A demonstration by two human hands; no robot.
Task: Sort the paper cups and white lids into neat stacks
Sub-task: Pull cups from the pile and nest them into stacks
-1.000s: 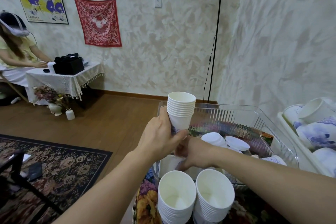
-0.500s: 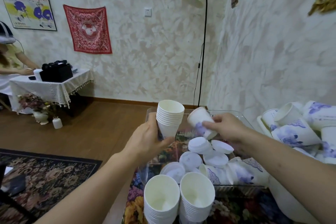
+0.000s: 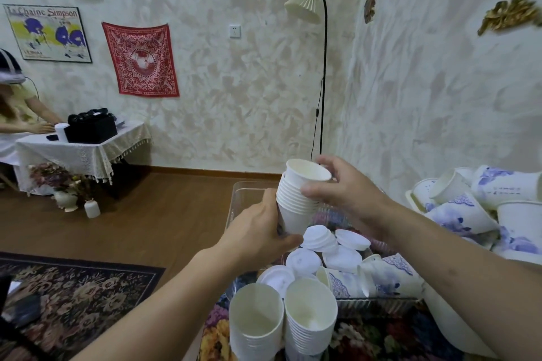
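Note:
My left hand (image 3: 258,236) grips the bottom of a nested stack of white paper cups (image 3: 294,208) held above a clear plastic bin (image 3: 239,205). My right hand (image 3: 341,187) holds the topmost cup (image 3: 306,174), which sits tilted in the stack's mouth. Inside the bin lie several white lids (image 3: 318,239) and a few blue-patterned cups (image 3: 387,272) on their sides. Two tall cup stacks (image 3: 281,319) stand at the near edge of the table.
A white tray (image 3: 410,198) at the right is heaped with blue-patterned cups (image 3: 469,214). A floor lamp (image 3: 321,67) stands behind the bin. The table has a floral cloth (image 3: 375,334). Another person sits at a small table (image 3: 79,149) far left.
My right hand carried the single cup from above the bin over to the stack and set it into the top. The camera tilted up slightly.

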